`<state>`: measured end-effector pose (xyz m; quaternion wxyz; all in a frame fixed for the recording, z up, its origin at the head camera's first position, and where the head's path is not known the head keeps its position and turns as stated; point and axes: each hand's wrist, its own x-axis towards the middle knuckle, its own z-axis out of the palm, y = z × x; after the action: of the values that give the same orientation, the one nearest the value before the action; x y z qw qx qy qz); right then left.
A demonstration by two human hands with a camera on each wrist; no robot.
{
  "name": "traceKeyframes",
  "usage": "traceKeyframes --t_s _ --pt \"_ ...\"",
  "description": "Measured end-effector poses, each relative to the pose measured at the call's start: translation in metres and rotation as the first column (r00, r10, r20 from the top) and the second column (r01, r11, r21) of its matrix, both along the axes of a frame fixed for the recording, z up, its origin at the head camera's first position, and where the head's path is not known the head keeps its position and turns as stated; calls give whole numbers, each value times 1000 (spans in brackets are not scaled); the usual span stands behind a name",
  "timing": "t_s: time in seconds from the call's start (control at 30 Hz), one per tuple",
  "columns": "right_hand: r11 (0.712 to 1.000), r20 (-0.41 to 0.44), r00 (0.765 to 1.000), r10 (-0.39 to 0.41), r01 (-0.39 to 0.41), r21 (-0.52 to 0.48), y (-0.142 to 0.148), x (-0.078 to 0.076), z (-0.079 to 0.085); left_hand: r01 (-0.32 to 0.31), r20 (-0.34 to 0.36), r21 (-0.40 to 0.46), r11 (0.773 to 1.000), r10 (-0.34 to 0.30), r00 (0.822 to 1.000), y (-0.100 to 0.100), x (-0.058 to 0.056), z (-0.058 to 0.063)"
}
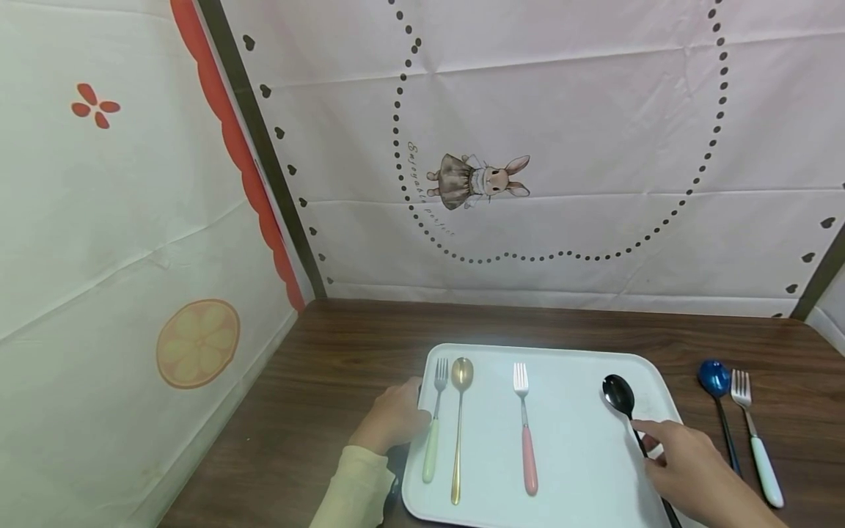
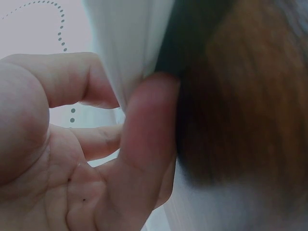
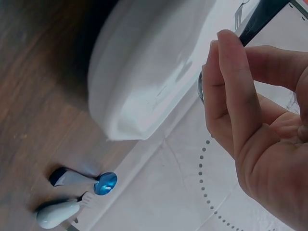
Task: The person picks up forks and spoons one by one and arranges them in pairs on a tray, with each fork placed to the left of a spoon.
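Observation:
A white tray (image 1: 581, 469) lies on the table, and my left hand (image 1: 392, 418) grips its left rim. The left wrist view shows the fingers (image 2: 149, 120) bent about that rim. Over the tray's right side, my right hand (image 1: 689, 462) pinches the handle of a black spoon (image 1: 618, 394) between thumb and fingers; the spoon's bowl points away from me. On the tray's left part lie a fork with a green handle (image 1: 430, 451) and a gold spoon (image 1: 462, 374), side by side. A fork with a pink handle (image 1: 529, 462) lies nearer the middle.
Right of the tray, a blue-bowled spoon with a dark handle (image 1: 714, 378) and a fork with a pale handle (image 1: 766, 469) lie on the brown wooden table (image 1: 317, 411). White printed cloth (image 1: 561, 132) stands behind the table, with another cloth wall (image 1: 99, 242) on the left.

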<state>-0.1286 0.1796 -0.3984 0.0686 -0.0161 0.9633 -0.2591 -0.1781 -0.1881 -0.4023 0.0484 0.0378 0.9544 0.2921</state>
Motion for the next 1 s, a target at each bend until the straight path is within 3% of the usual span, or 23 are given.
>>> traceKeyframes --t_s 1.0 --pt "999 -45 999 -3 1 -37 -22 -1 2 -9 10 0 1000 9 1000 0 0 1"
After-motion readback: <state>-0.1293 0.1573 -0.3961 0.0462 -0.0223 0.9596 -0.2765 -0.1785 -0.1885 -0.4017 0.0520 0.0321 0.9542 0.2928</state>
